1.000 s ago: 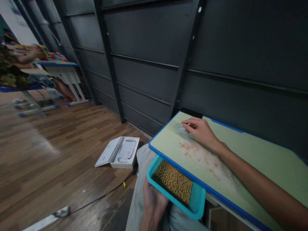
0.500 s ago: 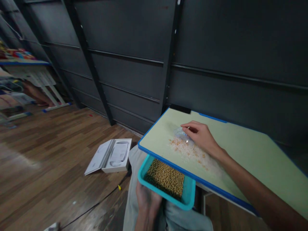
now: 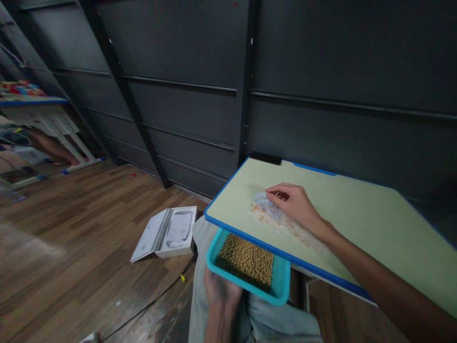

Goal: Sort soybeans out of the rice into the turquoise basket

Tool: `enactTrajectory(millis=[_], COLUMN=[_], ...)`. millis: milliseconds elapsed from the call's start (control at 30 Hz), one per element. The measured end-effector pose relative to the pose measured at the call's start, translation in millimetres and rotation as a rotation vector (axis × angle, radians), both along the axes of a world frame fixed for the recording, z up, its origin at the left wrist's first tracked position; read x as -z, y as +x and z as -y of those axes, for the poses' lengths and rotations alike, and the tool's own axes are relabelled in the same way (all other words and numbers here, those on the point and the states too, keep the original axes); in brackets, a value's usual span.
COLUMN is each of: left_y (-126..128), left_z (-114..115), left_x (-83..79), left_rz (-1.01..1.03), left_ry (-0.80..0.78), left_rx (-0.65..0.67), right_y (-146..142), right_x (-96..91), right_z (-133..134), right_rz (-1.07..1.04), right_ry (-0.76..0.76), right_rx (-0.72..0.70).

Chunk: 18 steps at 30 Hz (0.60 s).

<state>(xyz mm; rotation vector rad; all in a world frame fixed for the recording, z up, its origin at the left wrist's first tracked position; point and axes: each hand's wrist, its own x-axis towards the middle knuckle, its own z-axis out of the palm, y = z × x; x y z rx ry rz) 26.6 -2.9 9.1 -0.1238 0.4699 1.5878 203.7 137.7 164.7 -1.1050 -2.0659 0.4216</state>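
My left hand [image 3: 223, 290] is under the near side of a turquoise tray [image 3: 246, 285], fingers wrapped beneath it and partly hidden. Soybeans [image 3: 248, 259] fill much of the tray, which sits just below the desk's near edge. On the desktop, my right hand [image 3: 294, 202] pinches a rounded, clear plastic piece [image 3: 262, 198] between thumb and fingers; its exact kind cannot be made out. This piece rests low over a spread of white rice-like grains [image 3: 278, 221] mixed with orange-yellow kernels [image 3: 262, 215].
The pale green desk [image 3: 357, 214] has a blue rim and a black strip [image 3: 266, 158] at its back edge. An opened white box [image 3: 174, 233] lies on the wooden floor, beside a black cable [image 3: 153, 302]. Behind stands a dark panelled wall [image 3: 185, 57]. Another desk [image 3: 35, 101] is far left.
My right hand has shifted slightly left over the grains with the clear plastic piece. My left hand still supports the tray. The whole view has moved a little.
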Motion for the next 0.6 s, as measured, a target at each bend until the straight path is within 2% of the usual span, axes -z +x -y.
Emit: enactTrajectory(millis=[133,433,600], left_y=[-1,-2,-1], left_z=[0,0,-1], left_x=[-3.3,-4.1,1.1], left_rz=[-0.011,0.003,0.013], left_ry=[-0.016,-0.01,-0.002], left_rx=[-0.004,-0.007,-0.006], right_y=[6,18,21], right_x=[2.5,14.3,14.3], right_z=[-5,-21,-23], right_rz=[0.048,-0.039,-0.027], right_ry=[0.029,-0.105,-0.136], right_rx=[0.018,0.031,0.051])
